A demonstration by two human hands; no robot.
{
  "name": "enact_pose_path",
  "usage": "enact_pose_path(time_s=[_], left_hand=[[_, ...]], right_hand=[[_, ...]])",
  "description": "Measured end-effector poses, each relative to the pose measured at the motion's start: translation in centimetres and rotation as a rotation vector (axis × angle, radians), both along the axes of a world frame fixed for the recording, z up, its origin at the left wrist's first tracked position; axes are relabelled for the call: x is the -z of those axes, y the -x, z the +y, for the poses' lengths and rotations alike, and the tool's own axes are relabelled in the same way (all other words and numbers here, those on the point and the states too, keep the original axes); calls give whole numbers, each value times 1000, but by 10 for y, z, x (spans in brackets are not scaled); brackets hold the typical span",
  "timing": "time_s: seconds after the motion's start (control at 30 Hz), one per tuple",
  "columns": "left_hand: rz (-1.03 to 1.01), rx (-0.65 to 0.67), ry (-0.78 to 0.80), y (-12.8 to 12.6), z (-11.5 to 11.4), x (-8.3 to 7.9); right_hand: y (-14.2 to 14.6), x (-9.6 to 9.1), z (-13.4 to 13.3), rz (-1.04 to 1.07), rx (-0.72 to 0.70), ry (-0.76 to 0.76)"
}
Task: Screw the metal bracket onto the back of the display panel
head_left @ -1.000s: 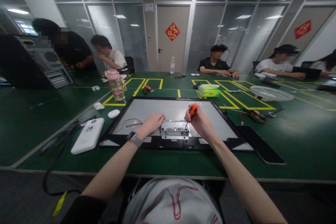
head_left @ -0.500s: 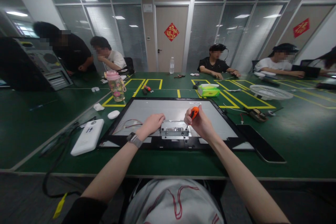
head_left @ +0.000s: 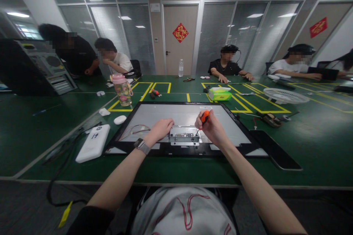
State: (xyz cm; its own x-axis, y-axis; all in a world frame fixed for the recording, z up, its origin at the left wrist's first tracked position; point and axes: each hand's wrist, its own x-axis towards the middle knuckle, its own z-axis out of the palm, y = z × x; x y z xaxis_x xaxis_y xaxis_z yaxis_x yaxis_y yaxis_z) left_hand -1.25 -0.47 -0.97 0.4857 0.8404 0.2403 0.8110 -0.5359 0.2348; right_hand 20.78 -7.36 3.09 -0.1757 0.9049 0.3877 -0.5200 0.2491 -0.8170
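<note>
An orange-and-black screwdriver is wrapped in the fingers of my right hand, its handle tilted up. The shaft points down at the right end of a silver metal bracket. Whether the tip sits in a screw is too small to tell. At the bracket's left upper edge, the closed fingers of my left hand hold on to it; the fingertips are partly hidden. Bracket and hands are over the grey back of a black-framed flat display panel, which lies on the green table. Thin wires run across the panel's left side.
Left of the panel are a white power bank, a small white case and a pink-lided bottle. A black phone lies by the right corner. Beyond are a green tissue pack and a white round grille. Several people sit or stand around.
My hands, the screwdriver and the bracket keep nearly the same places. The whole view shifts very slightly. Across the table, a seated person's hand has moved a little.
</note>
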Motion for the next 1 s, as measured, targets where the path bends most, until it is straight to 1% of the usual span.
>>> enact_pose_path(time_s=[0.1, 0.2, 0.43, 0.6, 0.67, 0.73, 0.83, 0.9, 0.93, 1.0], left_hand=[[1, 0, -7, 0, 0, 1], [0, -2, -3, 0, 0, 1], [-13, -4, 22, 0, -1, -1], [-40, -2, 30, 1, 1, 2], [-85, 7, 6, 0, 0, 0], [-176, 21, -54, -6, -5, -8], [-437, 63, -112, -21, -20, -31], [-637, 153, -94, -34, -32, -49], [-714, 221, -64, -40, -38, -57], [-809, 329, -1, -51, -48, -68]], right_hand=[[-2, 1, 1, 3, 62, -7], [-4, 0, 2, 33, 91, -30], [-5, 0, 4, 56, 67, -54], [-4, 1, 3, 8, 97, -10], [-3, 0, 2, -7, 102, 12], [-2, 0, 2, -24, 98, 31], [0, 1, 4, -62, 90, 45], [2, 3, 6, -95, 65, 25], [4, 5, 6, -114, 52, 3], [7, 7, 7, -165, 37, -47]])
